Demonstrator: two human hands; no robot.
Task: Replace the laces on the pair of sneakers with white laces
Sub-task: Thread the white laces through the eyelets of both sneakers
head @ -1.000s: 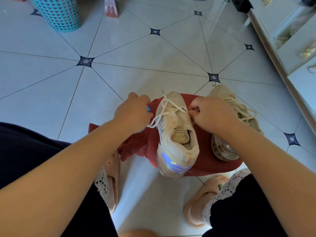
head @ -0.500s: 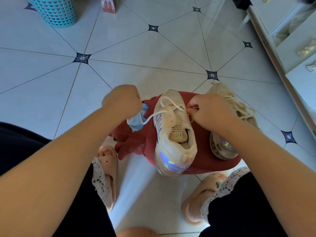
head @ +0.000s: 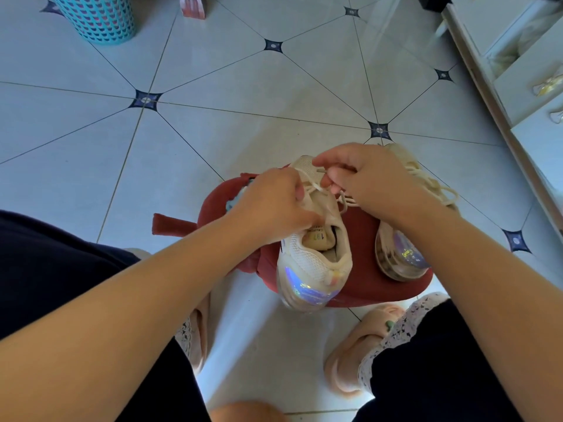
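Two hands work mid-frame. The left hand (head: 271,205) grips the middle sneaker (head: 313,263) on the red cushion (head: 362,239), likely to steady it, while the right hand (head: 371,178) pinches its lace (head: 316,187) near the toe. The other sneaker (head: 399,257) lies just right.

Tongue label (head: 317,236) inside the sneaker (head: 313,266) I was lacing read "197". The small line above it started "CAL"; the rest was hidden. Yellow script on the other sneaker (head: 393,263), at the heel, was too blurred to read.
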